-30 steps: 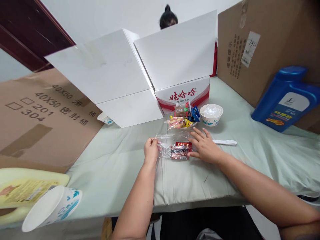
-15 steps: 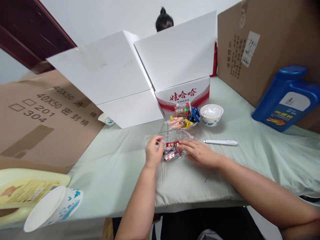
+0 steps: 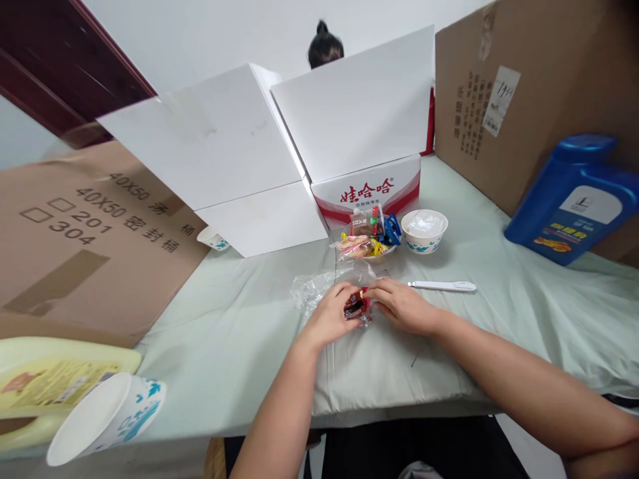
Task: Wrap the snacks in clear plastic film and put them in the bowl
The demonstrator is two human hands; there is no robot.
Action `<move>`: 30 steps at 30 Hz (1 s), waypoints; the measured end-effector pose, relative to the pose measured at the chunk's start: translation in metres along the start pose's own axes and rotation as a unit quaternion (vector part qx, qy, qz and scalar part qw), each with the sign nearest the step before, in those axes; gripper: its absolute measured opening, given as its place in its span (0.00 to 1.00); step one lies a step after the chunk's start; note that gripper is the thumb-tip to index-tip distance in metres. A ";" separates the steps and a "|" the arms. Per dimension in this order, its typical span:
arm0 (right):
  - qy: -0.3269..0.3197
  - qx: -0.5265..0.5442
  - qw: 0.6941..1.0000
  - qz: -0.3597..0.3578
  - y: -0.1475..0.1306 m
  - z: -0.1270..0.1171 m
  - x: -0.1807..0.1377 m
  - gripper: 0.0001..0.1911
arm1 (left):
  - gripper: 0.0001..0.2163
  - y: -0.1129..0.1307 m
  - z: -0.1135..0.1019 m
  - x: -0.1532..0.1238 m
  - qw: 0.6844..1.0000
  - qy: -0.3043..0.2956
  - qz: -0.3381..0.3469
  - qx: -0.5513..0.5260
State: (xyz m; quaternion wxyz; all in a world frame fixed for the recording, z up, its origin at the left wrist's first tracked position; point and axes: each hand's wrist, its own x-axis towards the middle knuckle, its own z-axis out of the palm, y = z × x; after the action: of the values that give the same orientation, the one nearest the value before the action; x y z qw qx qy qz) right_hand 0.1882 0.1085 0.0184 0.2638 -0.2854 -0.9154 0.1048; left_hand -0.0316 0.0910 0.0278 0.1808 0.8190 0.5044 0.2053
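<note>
My left hand curls its fingers round a small bunch of red and dark shiny wrapped snacks on the cloth. From the other side, my right hand presses bent fingertips against the same snacks. Crumpled clear plastic bag spreads out to the left of and behind my fingers. Just beyond it stands a bowl heaped with mixed wrapped snacks in yellow, blue and brown. The palm sides of both hands are hidden.
A paper bowl with clear plastic inside and a white knife-like tool lie to the right. White cartons stand behind. A blue jug, a yellow bottle, a paper cup and brown boxes flank the table. A person's head shows behind the cartons.
My left hand has let go of the bag's left part and moved right and down onto the snacks, now gathered between both hands. The bag has crumpled.
</note>
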 end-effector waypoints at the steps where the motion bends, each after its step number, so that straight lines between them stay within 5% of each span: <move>1: -0.011 -0.004 1.000 0.018 0.000 0.001 0.000 0.15 | 0.28 0.004 0.002 0.000 1.000 -0.006 0.013 -0.017; 7: -0.087 -0.155 0.950 0.257 0.006 -0.003 -0.003 0.18 | 0.28 0.009 -0.002 -0.002 0.997 0.021 0.000 -0.071; 9: -0.060 -0.163 0.951 0.255 0.008 -0.006 -0.003 0.19 | 0.24 0.002 -0.007 -0.002 0.996 0.055 -0.038 -0.064; 13: 0.034 -0.089 0.988 0.123 0.004 -0.003 -0.001 0.17 | 0.14 -0.007 -0.015 -0.004 0.991 0.066 -0.068 -0.096; 17: 0.023 0.001 0.995 0.093 -0.001 0.007 0.002 0.21 | 0.04 0.006 -0.025 -0.013 0.975 -0.080 -0.056 -0.199; 21: -0.006 0.036 0.988 0.149 0.000 0.013 0.002 0.19 | 0.10 0.018 -0.034 -0.022 0.905 -0.303 -0.024 -0.298; 23: -0.002 0.028 0.986 0.162 0.001 0.015 0.001 0.23 | 0.10 0.017 -0.031 -0.021 0.916 -0.251 -0.051 -0.308; 25: -0.003 0.012 0.989 0.150 0.002 0.017 0.001 0.34 | 0.10 0.012 -0.023 -0.015 0.962 -0.099 -0.069 -0.247; 27: -0.017 0.000 0.992 0.127 0.002 0.018 0.000 0.43 | 0.21 0.007 -0.013 -0.009 0.987 -0.001 -0.057 -0.153; 30: -0.036 0.008 0.995 0.092 0.000 0.016 0.000 0.39 | 0.43 0.002 0.000 -0.004 0.997 -0.037 -0.024 -0.065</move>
State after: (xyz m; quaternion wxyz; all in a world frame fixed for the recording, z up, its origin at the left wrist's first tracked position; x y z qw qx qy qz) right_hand 0.1798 0.1083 0.0053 0.2222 -0.3623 -0.8934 0.1457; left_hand -0.0321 0.0871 0.0284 0.2574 0.8001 0.5026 0.2024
